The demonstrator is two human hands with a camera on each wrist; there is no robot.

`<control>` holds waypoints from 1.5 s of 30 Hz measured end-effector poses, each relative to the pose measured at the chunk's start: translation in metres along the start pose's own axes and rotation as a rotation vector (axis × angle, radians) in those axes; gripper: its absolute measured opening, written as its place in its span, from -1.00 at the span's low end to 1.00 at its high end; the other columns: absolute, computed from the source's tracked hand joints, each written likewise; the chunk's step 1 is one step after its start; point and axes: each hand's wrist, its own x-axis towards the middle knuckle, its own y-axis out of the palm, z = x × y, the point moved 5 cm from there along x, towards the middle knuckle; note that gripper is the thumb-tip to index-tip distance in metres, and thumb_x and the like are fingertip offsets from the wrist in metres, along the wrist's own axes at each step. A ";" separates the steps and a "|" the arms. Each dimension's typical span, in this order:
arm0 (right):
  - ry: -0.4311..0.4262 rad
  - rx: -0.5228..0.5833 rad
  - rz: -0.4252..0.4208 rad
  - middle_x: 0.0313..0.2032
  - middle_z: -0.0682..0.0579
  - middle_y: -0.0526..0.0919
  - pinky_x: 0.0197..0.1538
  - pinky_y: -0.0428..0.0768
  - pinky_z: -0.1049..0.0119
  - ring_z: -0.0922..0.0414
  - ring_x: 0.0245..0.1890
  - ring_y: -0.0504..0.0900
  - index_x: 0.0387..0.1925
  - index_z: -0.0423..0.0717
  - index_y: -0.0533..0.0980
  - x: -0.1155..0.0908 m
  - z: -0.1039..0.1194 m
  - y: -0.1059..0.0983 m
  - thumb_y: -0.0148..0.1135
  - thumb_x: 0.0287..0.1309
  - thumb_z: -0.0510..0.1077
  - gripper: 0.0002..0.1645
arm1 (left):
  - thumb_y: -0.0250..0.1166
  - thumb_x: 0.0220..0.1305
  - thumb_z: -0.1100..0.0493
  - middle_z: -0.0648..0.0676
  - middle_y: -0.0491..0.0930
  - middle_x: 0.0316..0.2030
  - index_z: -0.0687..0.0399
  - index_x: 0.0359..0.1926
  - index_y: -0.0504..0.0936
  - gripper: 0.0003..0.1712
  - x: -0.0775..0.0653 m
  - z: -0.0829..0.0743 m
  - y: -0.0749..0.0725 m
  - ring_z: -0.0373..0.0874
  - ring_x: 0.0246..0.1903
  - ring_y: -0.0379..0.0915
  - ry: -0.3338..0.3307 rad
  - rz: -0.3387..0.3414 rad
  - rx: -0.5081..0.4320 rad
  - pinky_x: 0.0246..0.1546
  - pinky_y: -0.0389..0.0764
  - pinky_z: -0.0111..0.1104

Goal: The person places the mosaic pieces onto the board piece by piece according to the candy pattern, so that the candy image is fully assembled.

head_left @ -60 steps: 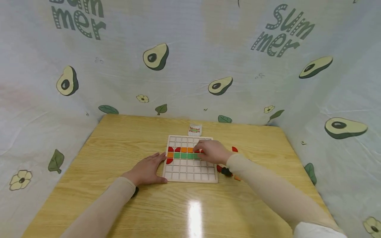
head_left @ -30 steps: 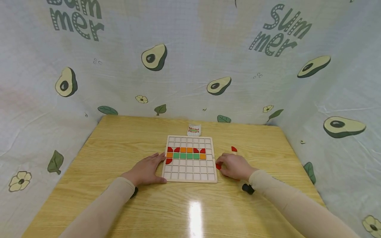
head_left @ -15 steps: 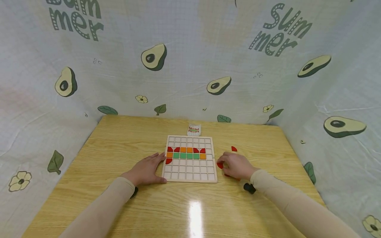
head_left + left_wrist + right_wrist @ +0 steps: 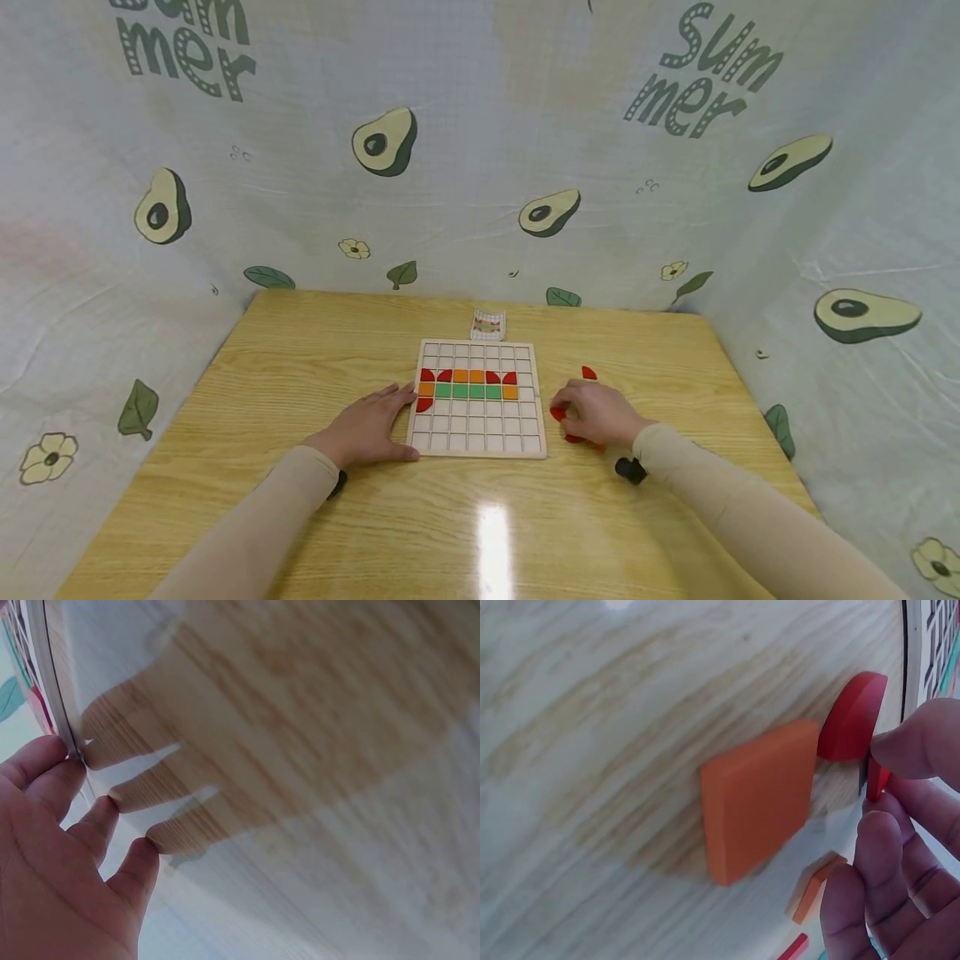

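Note:
A wooden grid board holds red quarter-circle, orange square and green square tiles in two rows, plus one red quarter-circle tile below them at left. My left hand rests at the board's left edge, fingers spread; in the left wrist view some fingertips touch the table. To the right of the board, my right hand pinches a red quarter-circle tile between thumb and fingers. Another red quarter-circle tile and an orange square tile lie beside it on the table.
A small printed pattern card lies behind the board. Another red tile sits beyond my right hand, and a smaller-looking orange tile shows near its fingers. A patterned cloth hangs behind the wooden table.
My right hand has left the board for the tiles on its right, uncovering an orange tile at the green row's right end. It then shifts slightly right with a red tile. The left hand stays.

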 end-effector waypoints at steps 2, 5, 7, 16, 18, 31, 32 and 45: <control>0.010 0.017 -0.006 -0.20 0.21 0.62 -0.15 0.59 0.27 0.25 -0.33 0.50 -0.13 0.04 0.69 0.001 -0.002 -0.001 0.44 0.02 -0.12 -0.70 | 0.42 0.00 -0.42 0.08 0.15 0.49 0.10 0.52 0.22 0.20 0.000 0.001 0.000 0.13 0.46 0.02 -0.001 0.000 0.003 0.34 0.20 0.09; 0.012 0.045 -0.027 -0.23 0.24 0.61 -0.19 0.59 0.30 0.26 -0.35 0.51 -0.15 0.06 0.69 0.008 0.000 -0.005 0.43 0.01 -0.13 -0.71 | 0.42 0.00 -0.42 0.08 0.15 0.49 0.10 0.52 0.22 0.20 0.000 0.002 0.000 0.12 0.46 0.03 -0.005 0.002 0.001 0.33 0.20 0.10; 0.005 0.062 -0.033 -0.25 0.25 0.61 -0.24 0.58 0.31 0.26 -0.37 0.51 -0.15 0.07 0.69 0.015 0.006 -0.008 0.41 0.02 -0.14 -0.72 | 0.43 -0.01 -0.42 0.09 0.15 0.49 0.10 0.51 0.22 0.20 -0.001 0.002 -0.001 0.13 0.46 0.03 -0.007 0.001 -0.002 0.33 0.20 0.10; -0.128 0.038 -0.004 -0.23 0.25 0.61 -0.15 0.55 0.33 0.25 -0.29 0.50 -0.14 0.09 0.69 0.068 0.068 -0.002 0.40 0.10 -0.04 -0.75 | 0.42 0.00 -0.42 0.08 0.14 0.50 0.12 0.50 0.24 0.20 -0.001 0.004 0.000 0.13 0.46 0.03 0.006 -0.002 0.004 0.33 0.20 0.10; -0.166 0.047 -0.004 -0.22 0.23 0.62 -0.14 0.56 0.32 0.24 -0.28 0.52 -0.13 0.07 0.69 0.080 0.084 0.001 0.39 0.11 -0.04 -0.75 | 0.42 0.00 -0.42 0.08 0.14 0.50 0.13 0.50 0.24 0.19 0.000 0.004 0.000 0.13 0.46 0.03 0.007 -0.005 0.004 0.33 0.20 0.10; -0.193 -0.044 0.004 -0.22 0.24 0.61 -0.26 0.58 0.33 0.28 -0.32 0.55 -0.13 0.12 0.71 0.113 0.144 0.034 0.36 0.15 -0.04 -0.77 | 0.37 -0.01 -0.50 0.08 0.20 0.47 0.12 0.53 0.19 0.26 0.001 0.005 0.002 0.13 0.46 0.01 0.019 -0.001 -0.001 0.34 0.18 0.10; -0.188 -0.051 0.000 -0.21 0.23 0.62 -0.25 0.59 0.32 0.28 -0.30 0.57 -0.12 0.12 0.71 0.113 0.146 0.034 0.36 0.16 -0.04 -0.77 | 0.37 -0.01 -0.50 0.08 0.19 0.47 0.12 0.52 0.19 0.25 0.001 0.004 0.002 0.13 0.46 0.01 0.022 -0.002 -0.001 0.34 0.18 0.10; -0.193 -0.052 0.005 -0.16 0.17 0.64 -0.25 0.58 0.32 0.27 -0.28 0.58 -0.07 0.10 0.71 0.108 0.148 0.030 0.34 0.21 -0.02 -0.74 | 0.40 -0.01 -0.46 0.10 0.24 0.45 0.14 0.52 0.19 0.24 0.000 0.003 0.001 0.14 0.46 0.02 0.016 -0.012 0.002 0.34 0.18 0.11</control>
